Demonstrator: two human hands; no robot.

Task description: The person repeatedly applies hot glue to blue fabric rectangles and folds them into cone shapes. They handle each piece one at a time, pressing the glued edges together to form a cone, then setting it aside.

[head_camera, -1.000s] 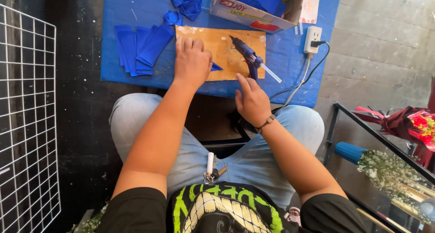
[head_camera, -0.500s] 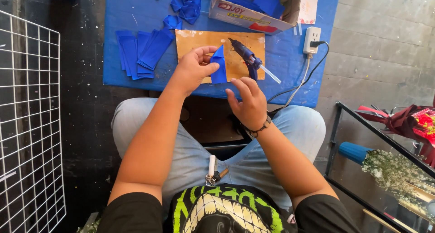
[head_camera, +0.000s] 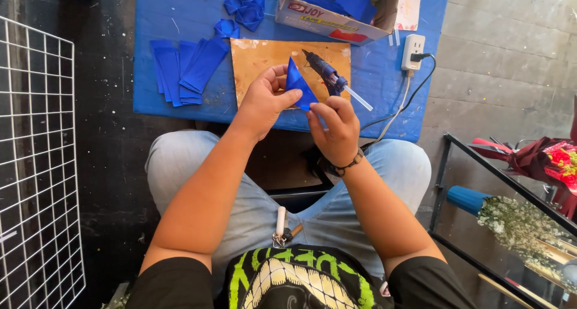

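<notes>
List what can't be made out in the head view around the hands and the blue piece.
- Blue folded piece: its lower edge is hidden by the left hand and right hand; whether it is ribbon or paper is unclear.
- Glue gun: handle is hidden behind the right hand's fingers.
- Cardboard box: top cut off by the frame edge, so its contents only partly show.
- Keyring items at the waist: too small to identify.

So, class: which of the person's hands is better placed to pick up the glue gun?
Probably the right hand: the glue gun lies just beyond it on the board, while the left hand grips the blue folded piece.
</notes>
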